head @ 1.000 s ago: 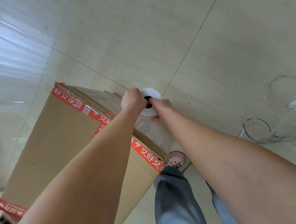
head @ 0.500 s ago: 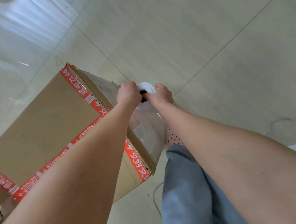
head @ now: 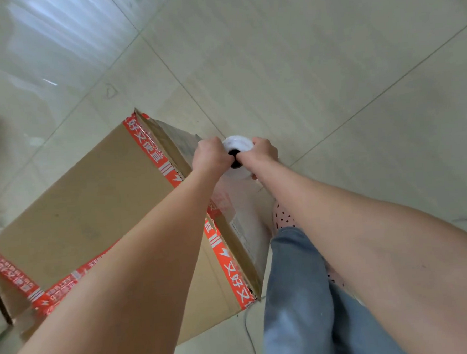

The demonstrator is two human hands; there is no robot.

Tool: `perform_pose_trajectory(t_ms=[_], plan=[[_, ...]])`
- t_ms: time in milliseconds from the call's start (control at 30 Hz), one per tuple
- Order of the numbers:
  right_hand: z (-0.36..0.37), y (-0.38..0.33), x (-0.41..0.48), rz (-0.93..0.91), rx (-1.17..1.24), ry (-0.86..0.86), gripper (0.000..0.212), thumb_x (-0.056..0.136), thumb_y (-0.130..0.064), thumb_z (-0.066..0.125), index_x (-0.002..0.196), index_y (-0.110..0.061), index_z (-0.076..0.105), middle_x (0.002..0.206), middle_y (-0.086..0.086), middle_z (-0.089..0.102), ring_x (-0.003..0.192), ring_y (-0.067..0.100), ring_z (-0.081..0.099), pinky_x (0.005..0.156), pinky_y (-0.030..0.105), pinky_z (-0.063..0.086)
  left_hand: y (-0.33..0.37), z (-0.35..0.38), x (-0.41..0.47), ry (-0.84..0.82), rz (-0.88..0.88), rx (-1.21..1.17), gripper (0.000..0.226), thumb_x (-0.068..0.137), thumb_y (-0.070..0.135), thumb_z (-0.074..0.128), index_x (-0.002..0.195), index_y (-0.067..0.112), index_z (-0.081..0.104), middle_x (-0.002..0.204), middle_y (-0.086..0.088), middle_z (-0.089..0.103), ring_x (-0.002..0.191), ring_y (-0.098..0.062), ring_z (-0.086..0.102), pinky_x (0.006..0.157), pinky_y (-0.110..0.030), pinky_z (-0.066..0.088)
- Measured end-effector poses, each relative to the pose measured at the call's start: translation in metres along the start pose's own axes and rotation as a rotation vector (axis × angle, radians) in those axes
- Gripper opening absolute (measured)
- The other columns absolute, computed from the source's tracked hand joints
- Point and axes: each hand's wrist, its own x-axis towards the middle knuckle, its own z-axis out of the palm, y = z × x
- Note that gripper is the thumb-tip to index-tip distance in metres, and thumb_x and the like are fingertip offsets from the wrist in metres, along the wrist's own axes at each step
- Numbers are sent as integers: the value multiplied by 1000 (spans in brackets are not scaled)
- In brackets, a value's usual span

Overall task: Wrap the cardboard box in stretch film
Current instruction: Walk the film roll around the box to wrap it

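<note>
1. The cardboard box (head: 92,207) stands on the floor (head: 302,63) just left of your legs (head: 297,296), its top bare apart from red tape (head: 154,151)
2. Your left hand (head: 209,156) and right hand (head: 263,153) grip the roll of film (head: 237,145) upright beside the box's right face, fingers curled round its top end
3. A film sheet (head: 246,222) clouds that face, so wrapping looks begun; more turns seem left

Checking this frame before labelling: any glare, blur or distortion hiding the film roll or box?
Head view: glare streaks the floor tiles at upper left, clear of the work; head view: wide-angle stretch swells the near forearms; head view: the stretch film roll, left hand, right hand and cardboard box read fairly sharp.
</note>
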Motion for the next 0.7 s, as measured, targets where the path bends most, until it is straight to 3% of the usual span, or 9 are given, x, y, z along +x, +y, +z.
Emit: perform_pose_trajectory(t_ms=[133,200,267,300,400,467,567,700], plan=[[3,-17,8,-153,-161,69,37,73,-21,63,109,-27,62,104,1,66,85,24,58,67,27,41,3,-11,14,37,82,88,28,82,13,57,109,6,54,109,-17,60,102,-36,58,70,-36,43],[5,-23,13,-226,-164,120,50,76,-21,63,125,-26,54,119,2,63,100,25,59,75,29,43,2,-17,21,49,80,70,23,81,13,58,102,5,56,107,-17,61,100,-35,59,68,-35,42],[10,-23,16,-171,-82,115,70,76,-22,65,140,-23,37,135,6,48,113,27,55,86,32,43,-1,-22,26,62,48,46,15,80,16,61,88,6,55,101,-17,64,95,-33,61,65,-33,41],[11,-21,15,-66,1,86,76,75,-25,67,141,-22,32,137,9,43,110,29,54,86,32,44,-1,-23,27,58,35,32,15,79,18,62,84,8,53,98,-17,65,92,-33,62,64,-32,42],[14,-20,15,164,226,-5,63,73,-27,69,127,-16,38,123,10,52,88,26,55,82,37,53,1,-26,33,30,42,21,20,80,25,63,83,9,52,95,-16,65,83,-31,60,63,-30,42],[14,-27,20,159,226,9,58,71,-26,69,122,-13,43,113,8,57,90,27,60,82,40,56,4,-29,38,20,75,75,22,82,27,62,90,7,54,99,-15,63,81,-29,54,63,-31,40],[14,-38,28,107,133,40,56,67,-26,71,117,-12,50,110,9,61,95,29,64,82,40,57,6,-34,51,-19,136,124,28,83,16,57,109,5,55,110,-16,60,101,-33,57,73,-35,43],[22,-46,34,44,42,76,44,66,-29,70,104,-14,54,109,12,64,86,29,60,79,40,52,5,-42,60,-18,152,218,24,84,12,55,106,6,58,108,-14,60,98,-34,60,70,-36,46]])
